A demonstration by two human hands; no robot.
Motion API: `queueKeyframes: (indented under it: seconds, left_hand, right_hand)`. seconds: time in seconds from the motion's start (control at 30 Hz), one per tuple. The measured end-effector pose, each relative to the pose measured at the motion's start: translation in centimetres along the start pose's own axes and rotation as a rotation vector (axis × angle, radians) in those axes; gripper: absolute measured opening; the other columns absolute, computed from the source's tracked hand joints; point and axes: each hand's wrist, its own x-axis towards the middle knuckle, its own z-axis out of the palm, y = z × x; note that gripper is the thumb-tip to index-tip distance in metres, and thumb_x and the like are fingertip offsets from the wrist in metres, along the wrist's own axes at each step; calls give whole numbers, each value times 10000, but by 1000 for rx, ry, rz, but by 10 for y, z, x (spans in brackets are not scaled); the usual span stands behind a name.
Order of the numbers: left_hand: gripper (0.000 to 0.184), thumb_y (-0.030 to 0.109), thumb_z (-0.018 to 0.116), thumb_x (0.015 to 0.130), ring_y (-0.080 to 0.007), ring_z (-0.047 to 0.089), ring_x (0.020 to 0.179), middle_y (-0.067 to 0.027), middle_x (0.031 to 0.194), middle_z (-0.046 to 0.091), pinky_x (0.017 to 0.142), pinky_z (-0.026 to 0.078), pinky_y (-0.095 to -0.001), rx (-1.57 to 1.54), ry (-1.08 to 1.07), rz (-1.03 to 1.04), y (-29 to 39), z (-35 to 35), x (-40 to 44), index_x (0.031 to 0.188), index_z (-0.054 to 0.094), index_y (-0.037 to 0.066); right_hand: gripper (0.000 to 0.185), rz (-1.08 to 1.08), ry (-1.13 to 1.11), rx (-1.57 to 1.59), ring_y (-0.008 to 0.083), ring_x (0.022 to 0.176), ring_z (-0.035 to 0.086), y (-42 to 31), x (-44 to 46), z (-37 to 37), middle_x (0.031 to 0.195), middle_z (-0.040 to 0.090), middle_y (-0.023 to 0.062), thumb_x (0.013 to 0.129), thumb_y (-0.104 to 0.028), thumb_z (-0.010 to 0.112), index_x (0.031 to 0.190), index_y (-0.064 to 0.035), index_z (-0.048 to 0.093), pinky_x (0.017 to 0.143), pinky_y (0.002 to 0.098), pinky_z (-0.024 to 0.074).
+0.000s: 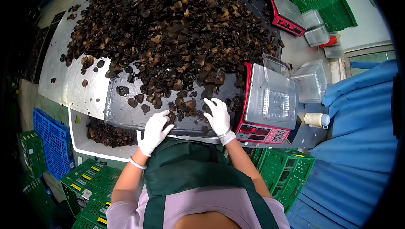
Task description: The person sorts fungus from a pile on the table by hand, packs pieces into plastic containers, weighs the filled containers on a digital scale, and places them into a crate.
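Note:
A large heap of dark brown wood ear mushrooms covers the metal table, with loose pieces scattered along its near edge. My left hand, in a white glove, is closed on a wood ear mushroom near the table's front edge. To the right, my right hand, also gloved in white, rests low over the dark sheet with its fingers apart. A few loose pieces lie just left of its fingertips, and nothing shows in its grasp. On the right stands a red-framed scale bearing a clear plastic container with its lid raised.
A white bin with more mushrooms sits below the table at left. Green crates and a blue crate stand nearby. Stacked clear containers, a white bottle and a second scale are right; another person's gloved hand shows at the top.

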Motion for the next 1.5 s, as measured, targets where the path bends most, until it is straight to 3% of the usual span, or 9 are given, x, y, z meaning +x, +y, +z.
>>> queueKeyframes:
  seconds: [0.17, 0.37, 0.5, 0.67, 0.9, 1.0, 1.3, 1.37, 1.5]
  left_hand:
    - [287, 164, 728, 736, -272, 581, 906, -88, 1009, 632, 770, 472, -368, -9, 182, 83, 14, 0, 36, 986, 636, 57]
    - [297, 136, 707, 743, -260, 595, 838, -69, 910, 635, 727, 493, -354, -130, 230, 197, 37, 52, 102, 1021, 627, 69]
    - [311, 105, 709, 736, -289, 601, 830, -97, 900, 634, 749, 501, -363, -40, 68, 173, 40, 86, 121, 1037, 639, 71]
    - [194, 48, 557, 878, -146, 629, 801, -89, 928, 667, 709, 494, -255, -1015, -178, -446, 17, 95, 122, 1063, 601, 12]
    - [188, 68, 527, 916, -130, 619, 837, -87, 965, 662, 744, 483, -242, -1324, -160, -590, 32, 62, 114, 1080, 589, 1]
    - [196, 98, 517, 929, -101, 599, 838, -52, 958, 659, 745, 457, -222, -1152, -49, -514, 30, 48, 103, 1090, 597, 20]
    - [208, 129, 511, 951, -92, 588, 855, -50, 984, 654, 764, 458, -221, -1100, 19, -686, 8, -21, 23, 1109, 588, 18]
    - [223, 121, 494, 957, -102, 591, 875, -56, 1019, 646, 786, 466, -232, -1165, -45, -731, 8, -28, 6, 1141, 572, 20]
    - [214, 140, 528, 953, -104, 588, 898, -48, 1006, 644, 797, 463, -233, -1215, -193, -687, 11, -31, -14, 1115, 592, 15]
  right_hand:
    - [252, -62, 52, 179, 265, 925, 573, 27, 0, 12, 1008, 578, 78, 742, -54, 686, 988, -94, 646, 772, 353, 491]
    - [120, 416, -53, 993, 60, 742, 548, -6, -13, -59, 958, 617, -6, 820, -42, 662, 928, -86, 634, 565, 199, 426]
    - [152, 104, 317, 664, 135, 917, 575, 17, -19, -140, 1013, 601, 58, 810, 22, 630, 942, -53, 628, 764, 251, 480]
    - [204, 173, 645, 234, 224, 981, 581, 100, -22, -171, 1018, 597, 101, 731, 41, 665, 919, -35, 644, 894, 314, 448]
    - [387, 118, 461, -243, 288, 1020, 571, 75, -32, -179, 1111, 616, 122, 705, -18, 708, 1084, -63, 642, 961, 371, 406]
    - [268, 140, 444, 297, 253, 948, 598, 37, -23, -158, 980, 646, 105, 754, -45, 703, 1019, -64, 666, 881, 337, 452]
    - [257, -81, 185, 262, 236, 886, 615, 38, 13, -1, 937, 634, 97, 805, -80, 644, 1061, -61, 638, 783, 316, 500]
    - [191, 417, -16, 971, 74, 877, 590, 48, 10, 2, 940, 643, 4, 903, -57, 550, 1066, -42, 648, 723, 219, 478]
    - [299, 128, 58, 601, 201, 895, 619, 25, -1, -5, 1018, 631, 101, 814, -77, 659, 1112, -61, 646, 800, 291, 486]
